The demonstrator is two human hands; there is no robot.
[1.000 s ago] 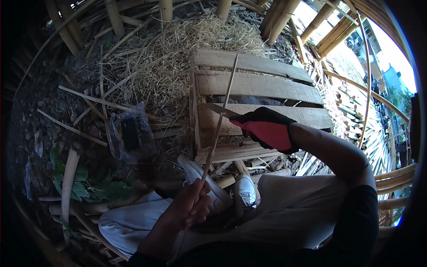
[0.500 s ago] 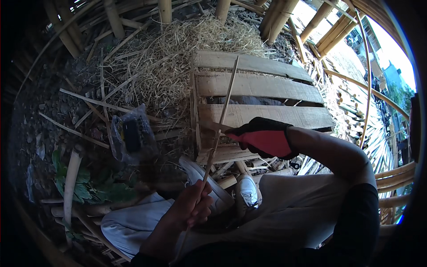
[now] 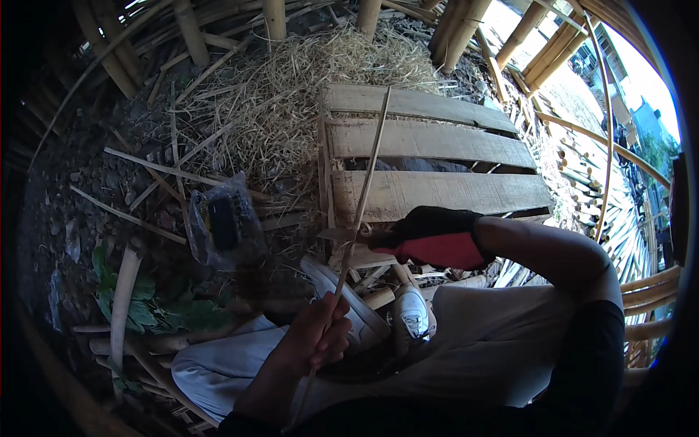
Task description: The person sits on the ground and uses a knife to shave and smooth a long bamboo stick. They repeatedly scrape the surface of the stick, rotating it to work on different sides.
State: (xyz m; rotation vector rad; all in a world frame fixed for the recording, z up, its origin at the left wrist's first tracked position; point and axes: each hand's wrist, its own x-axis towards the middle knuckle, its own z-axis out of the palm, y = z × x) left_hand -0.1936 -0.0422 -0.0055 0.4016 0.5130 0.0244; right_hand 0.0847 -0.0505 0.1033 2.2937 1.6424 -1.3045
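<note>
A long, thin bamboo strip (image 3: 373, 156) slants up and away from my lap, its far end over the slatted wooden crate (image 3: 429, 138). My bare left hand (image 3: 322, 331) is closed around its lower part. On my right hand (image 3: 433, 239) is a black and red glove, and its fingers are closed on a knife (image 3: 336, 234). The blade crosses the strip above my left hand and points left; the handle is mostly hidden by the glove. Whether the edge bites into the bamboo, I cannot tell.
Pale shavings (image 3: 255, 109) heap behind and left of the crate. A clear plastic bag (image 3: 227, 222) with a dark object inside lies on the left among loose strips. Nearer are green leaves (image 3: 142, 302) and a bamboo pole (image 3: 124, 298). Bamboo posts (image 3: 462, 33) stand behind.
My right hand and the knife have moved down along the strip, toward my left hand. The left hand keeps its hold, and the whole view has shifted slightly.
</note>
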